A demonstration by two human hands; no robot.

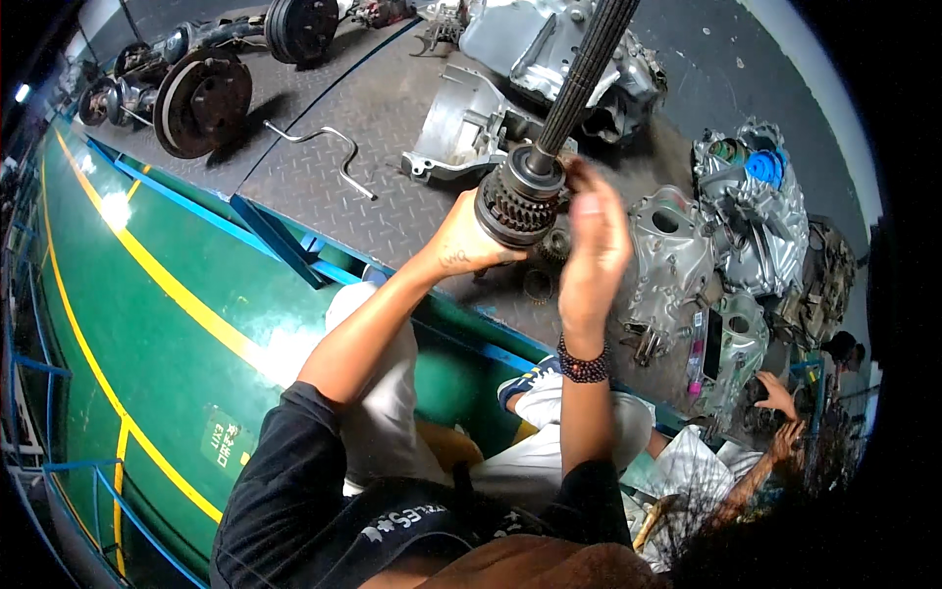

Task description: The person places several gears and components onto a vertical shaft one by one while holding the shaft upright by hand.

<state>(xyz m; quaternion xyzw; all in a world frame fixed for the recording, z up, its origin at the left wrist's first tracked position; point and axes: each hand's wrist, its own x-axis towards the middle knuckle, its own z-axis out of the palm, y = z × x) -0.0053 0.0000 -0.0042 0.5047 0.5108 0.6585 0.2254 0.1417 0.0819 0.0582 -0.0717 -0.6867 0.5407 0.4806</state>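
A splined transmission shaft with a stack of gears (pixel 520 201) stands tilted in front of me, its long ribbed end rising toward the top edge. My left hand (pixel 469 239) is wrapped around the lower gears from the left, its fingers mostly hidden behind and under them. At the right side of the gears is my right hand (pixel 596 236), slightly blurred. Its fingers stretch up beside the collar, and whether they touch it I cannot tell. A beaded bracelet circles that wrist. Below the gears a thin metal ring (pixel 538 286) lies on the tabletop.
Gearbox housings (pixel 461 137) lie on the chequered metal bench (pixel 324 196), with more castings (pixel 672 245) to the right. A bent rod (pixel 339 147) and a rusty brake drum (pixel 203 103) are at left. Another person's hands (pixel 780 412) show at lower right. Blue rails border the green floor.
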